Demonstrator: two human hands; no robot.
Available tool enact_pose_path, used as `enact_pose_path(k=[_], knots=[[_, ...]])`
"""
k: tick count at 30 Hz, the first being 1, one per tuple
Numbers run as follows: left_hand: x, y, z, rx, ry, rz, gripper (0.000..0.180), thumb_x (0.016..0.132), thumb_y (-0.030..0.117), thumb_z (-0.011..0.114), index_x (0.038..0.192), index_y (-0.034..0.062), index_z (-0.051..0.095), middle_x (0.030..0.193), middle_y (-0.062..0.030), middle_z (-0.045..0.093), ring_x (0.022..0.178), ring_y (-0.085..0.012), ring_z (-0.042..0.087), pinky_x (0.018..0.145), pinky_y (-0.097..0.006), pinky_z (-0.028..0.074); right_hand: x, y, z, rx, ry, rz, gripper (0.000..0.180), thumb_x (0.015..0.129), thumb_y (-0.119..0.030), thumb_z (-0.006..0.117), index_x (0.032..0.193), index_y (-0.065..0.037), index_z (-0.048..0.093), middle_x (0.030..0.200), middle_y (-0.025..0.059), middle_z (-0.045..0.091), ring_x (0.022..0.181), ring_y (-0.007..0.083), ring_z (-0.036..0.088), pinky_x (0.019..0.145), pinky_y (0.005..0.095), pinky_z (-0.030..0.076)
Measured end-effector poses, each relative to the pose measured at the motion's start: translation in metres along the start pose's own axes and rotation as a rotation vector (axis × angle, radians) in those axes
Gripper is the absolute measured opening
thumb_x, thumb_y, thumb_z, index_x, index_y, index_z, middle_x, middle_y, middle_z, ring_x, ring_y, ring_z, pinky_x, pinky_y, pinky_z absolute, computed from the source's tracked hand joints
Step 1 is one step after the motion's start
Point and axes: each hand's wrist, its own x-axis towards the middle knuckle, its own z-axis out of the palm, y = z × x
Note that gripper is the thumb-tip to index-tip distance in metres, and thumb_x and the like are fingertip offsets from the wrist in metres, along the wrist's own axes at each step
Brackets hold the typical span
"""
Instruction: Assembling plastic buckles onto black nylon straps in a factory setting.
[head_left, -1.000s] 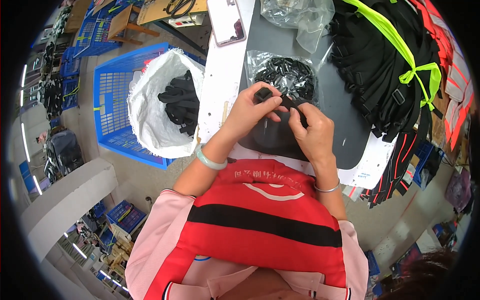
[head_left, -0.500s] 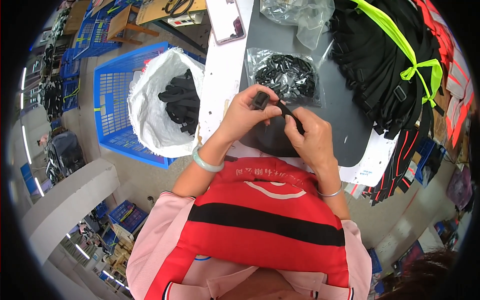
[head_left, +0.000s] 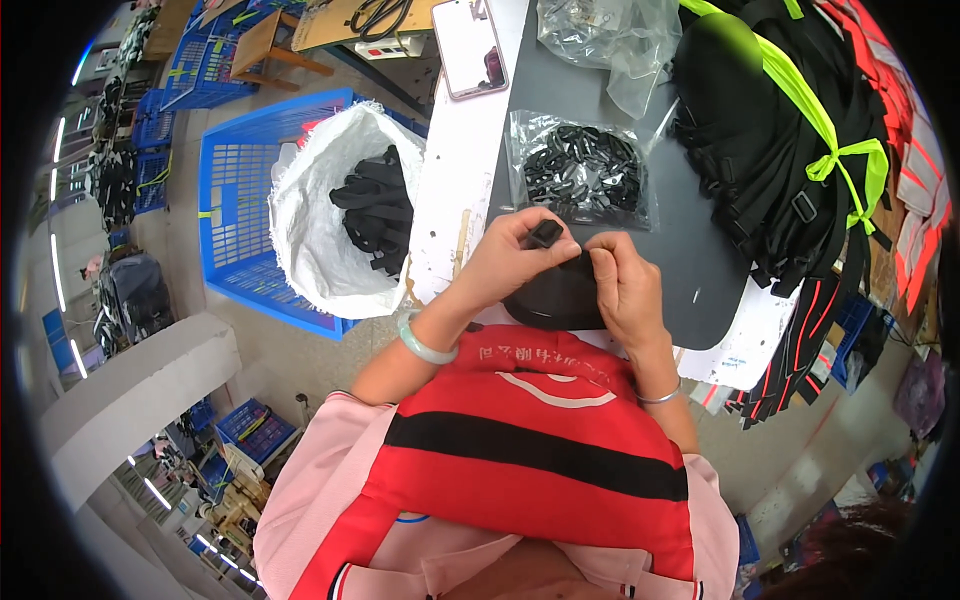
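Lettering (head_left: 497, 353) is crossing the apron (head_left: 520, 490); left hand (head_left: 512, 262) is pinching a buckle (head_left: 545, 235), right hand (head_left: 632, 290) grip unclear; ten-o'clock sack (head_left: 312, 240) is holding straps (head_left: 372, 208).

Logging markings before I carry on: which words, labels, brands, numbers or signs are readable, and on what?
Red apron: a row of white lettering, not copied out here.
White tabletop beside the dark mat: blue marks, too small to read.
Black piece in the left hand: no legible text.
I can read nothing else.
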Motion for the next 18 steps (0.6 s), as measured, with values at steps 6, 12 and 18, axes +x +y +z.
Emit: enact_pose_path(k=[6,12,18], knots=[[-0.002,-0.002,0.007,0.134,0.108,0.218,0.013,0.080,0.010,0.071,0.085,0.0032,0.061,0.075,0.0026,0.059,0.070,-0.0039,0.052,0.064,-0.020,0.044,0.000,-0.002,0.003,0.050,0.024,-0.042,0.017,0.082,-0.015,0.063,0.095,-0.006,0.058,0.074,0.0132,0.063,0.066,0.0330,0.063,0.057,0.0384,0.048],[-0.010,0.007,0.009,0.175,0.130,0.327,0.013,0.080,0.006,0.070,0.085,0.0014,0.060,0.075,-0.0003,0.060,0.068,-0.0067,0.054,0.062,-0.023,0.045,0.004,-0.013,0.005,0.082,0.035,-0.138,0.019,0.078,-0.013,0.066,0.093,-0.004,0.059,0.079,0.0131,0.062,0.070,0.0315,0.062,0.060,0.0367,0.048],[-0.018,0.026,-0.010,-0.007,0.269,0.188,0.011,0.083,0.009,0.068,0.087,0.0031,0.060,0.075,0.0001,0.059,0.062,-0.0032,0.049,0.053,-0.018,0.039,-0.005,-0.015,-0.007,0.075,-0.070,0.066,0.014,0.081,-0.011,0.061,0.090,-0.002,0.058,0.072,0.0079,0.059,0.057,0.0192,0.055,0.054,0.0275,0.043]])
